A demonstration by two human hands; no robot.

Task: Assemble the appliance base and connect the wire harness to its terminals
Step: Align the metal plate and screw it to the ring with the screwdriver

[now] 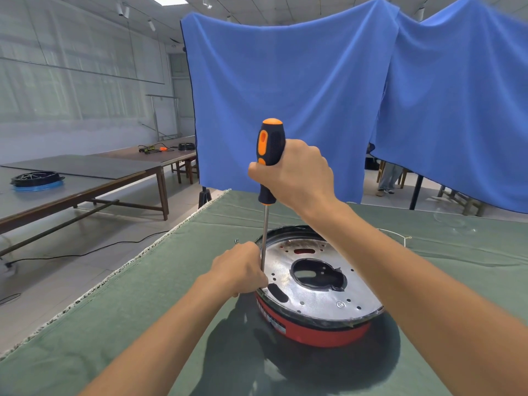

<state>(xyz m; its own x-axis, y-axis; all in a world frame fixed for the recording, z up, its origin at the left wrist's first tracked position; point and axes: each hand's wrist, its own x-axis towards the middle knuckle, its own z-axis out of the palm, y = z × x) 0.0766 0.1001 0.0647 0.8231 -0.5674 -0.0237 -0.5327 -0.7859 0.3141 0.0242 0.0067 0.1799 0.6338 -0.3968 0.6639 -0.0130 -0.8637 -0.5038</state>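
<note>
A round appliance base (314,330) with a red wall lies upside down on the green cloth, and a shiny metal plate (311,284) with holes and a central cut-out covers it. My right hand (297,172) grips the black and orange handle of a screwdriver (270,150) held upright. Its steel shaft runs down to the plate's left edge. My left hand (243,267) pinches the lower shaft at the tip, by the base's left rim. The tip and any screw are hidden behind its fingers. No wire harness shows.
The green cloth table (143,310) ends at a frayed left edge. A small screw (236,240) lies on the cloth behind my left hand, and a thin white cord (400,235) lies at the right. Blue drapes (300,95) hang behind. Other tables stand left, one bearing a black ring part (37,178).
</note>
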